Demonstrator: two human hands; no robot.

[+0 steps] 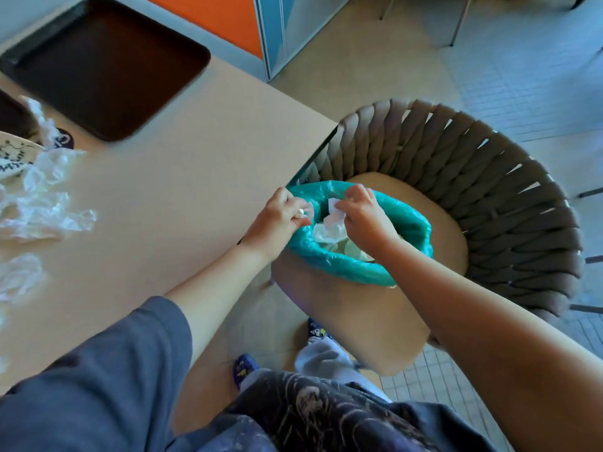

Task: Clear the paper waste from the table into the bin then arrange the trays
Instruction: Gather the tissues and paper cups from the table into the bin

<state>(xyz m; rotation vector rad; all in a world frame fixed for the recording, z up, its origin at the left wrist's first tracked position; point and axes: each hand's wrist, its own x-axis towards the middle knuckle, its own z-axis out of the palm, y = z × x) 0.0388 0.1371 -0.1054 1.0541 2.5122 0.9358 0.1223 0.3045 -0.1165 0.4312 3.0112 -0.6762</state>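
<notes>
Both hands are held over the mouth of the bin (359,230), which stands on the seat of a woven chair (489,197) just beside the table (169,190) corner. A small white scrap (301,213) is pinched in the curled fingers of the left hand (280,213), at the bin's near rim. A second piece of paper (336,212) is gripped by the right hand (362,213), fingers bent round it, directly above the opening. White waste (329,236) is already seen lying inside the teal liner (342,265).

Much crumpled paper (42,197) is left on the table, well apart from the bin, near its left edge. One dark tray (107,66) lies at the far side; part of another is seen at the left border.

Risk is judged to lie at the release: the left scrap is held at the rim rather than over the middle, so it could be dropped outside onto the seat or floor. The liner could also be dragged inward if it is caught by a finger.
</notes>
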